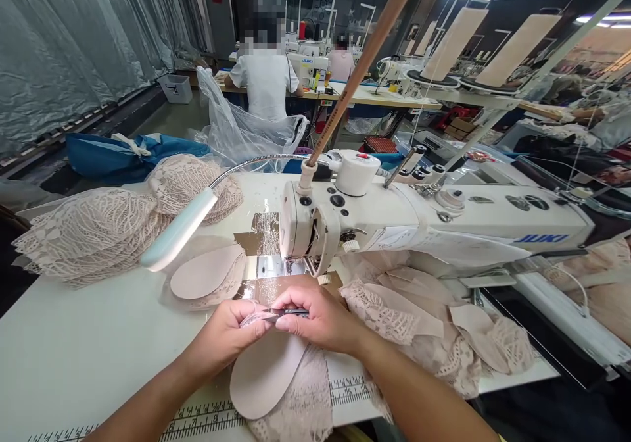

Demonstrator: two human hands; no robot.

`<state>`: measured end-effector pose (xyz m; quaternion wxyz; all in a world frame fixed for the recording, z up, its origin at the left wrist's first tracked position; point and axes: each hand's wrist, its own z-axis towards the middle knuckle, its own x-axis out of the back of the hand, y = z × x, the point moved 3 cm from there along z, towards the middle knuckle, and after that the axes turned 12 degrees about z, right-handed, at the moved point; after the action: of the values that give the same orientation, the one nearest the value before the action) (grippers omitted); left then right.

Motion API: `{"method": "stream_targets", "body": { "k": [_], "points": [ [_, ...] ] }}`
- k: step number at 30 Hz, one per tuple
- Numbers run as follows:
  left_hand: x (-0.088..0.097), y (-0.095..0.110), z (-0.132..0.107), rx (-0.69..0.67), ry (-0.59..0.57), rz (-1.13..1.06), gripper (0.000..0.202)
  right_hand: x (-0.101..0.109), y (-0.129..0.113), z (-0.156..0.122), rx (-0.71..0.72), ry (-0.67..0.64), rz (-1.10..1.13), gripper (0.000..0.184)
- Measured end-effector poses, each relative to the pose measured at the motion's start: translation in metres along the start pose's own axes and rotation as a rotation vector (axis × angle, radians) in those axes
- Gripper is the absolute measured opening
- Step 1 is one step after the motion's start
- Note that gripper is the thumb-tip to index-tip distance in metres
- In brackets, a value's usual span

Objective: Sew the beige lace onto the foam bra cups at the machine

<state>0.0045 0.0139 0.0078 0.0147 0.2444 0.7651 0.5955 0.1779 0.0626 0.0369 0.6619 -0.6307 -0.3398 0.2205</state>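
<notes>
My left hand (227, 337) is closed on the top edge of a beige padded cup with lace (269, 376), held just in front of the needle area of a white sewing machine (394, 221). My right hand (320, 317) pinches small dark thread snips (288, 312), their tips pointing left at the cup's edge between my two hands. Lace trim (300, 406) hangs from the cup over the table's printed ruler.
A stack of lace cups (98, 231) lies at the left, another cup (204, 277) under the gooseneck lamp (180, 231). More lace pieces (424, 330) pile right of the needle. Thread cones (453, 44) stand behind. Seated people work at tables farther back.
</notes>
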Motion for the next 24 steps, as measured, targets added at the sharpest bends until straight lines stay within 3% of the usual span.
{"method": "stream_targets", "body": {
  "k": [8,14,16,19,21,24],
  "points": [
    [-0.002,0.001,0.002,0.029,-0.019,-0.005,0.045,-0.007,0.003,0.002,0.069,0.056,0.021,0.011],
    [0.001,0.009,-0.006,0.009,-0.020,0.144,0.045,-0.003,0.014,0.002,0.040,0.217,0.052,0.012],
    [0.015,0.015,-0.012,-0.001,0.055,0.344,0.042,0.000,0.015,-0.001,0.037,0.267,0.053,0.018],
    [0.054,0.026,-0.014,-0.035,0.358,0.675,0.034,-0.003,0.010,-0.004,0.105,0.248,-0.070,0.029],
    [0.080,0.029,-0.006,-0.028,0.519,0.754,0.038,-0.012,0.005,-0.006,0.226,0.140,-0.276,0.032],
    [0.105,0.020,0.020,0.106,0.500,0.645,0.061,-0.032,0.003,-0.008,0.372,-0.143,-0.612,0.026]
  ]
}}
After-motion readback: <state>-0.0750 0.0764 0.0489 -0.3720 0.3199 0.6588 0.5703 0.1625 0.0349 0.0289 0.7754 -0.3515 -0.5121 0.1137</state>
